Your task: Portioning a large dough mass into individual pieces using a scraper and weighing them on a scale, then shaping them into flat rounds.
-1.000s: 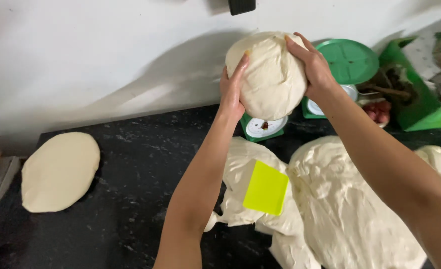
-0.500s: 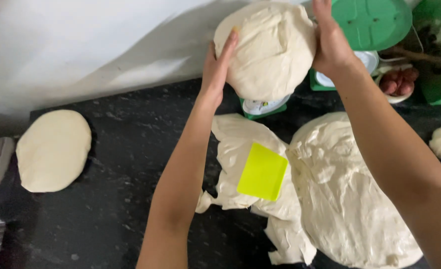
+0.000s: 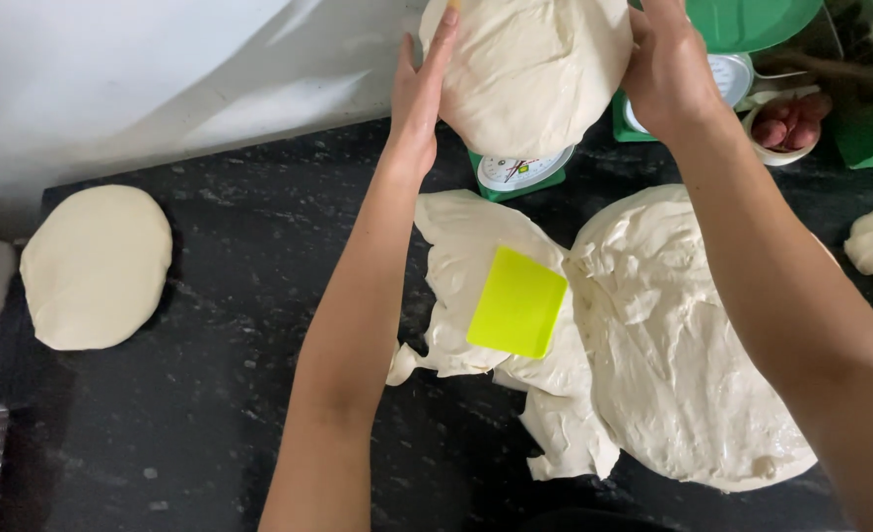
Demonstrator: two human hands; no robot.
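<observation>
Now nearer and higher in view than half a second ago: large pale round dough lump (image 3: 530,69), cupped between left hand (image 3: 419,94) and right hand (image 3: 668,69), fingers (image 3: 440,44) spread flat against its sides, presumably to support soft weight. Directly above small green dial scale (image 3: 520,172); possibly resting on it. Yellow plastic scraper (image 3: 517,301) parked on flattened dough sheet (image 3: 476,266) on black desk (image 3: 220,394).

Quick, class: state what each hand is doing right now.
Left hand: open, pressed flat against the dough lump.
Right hand: curled around the same dough lump's other side.
</observation>
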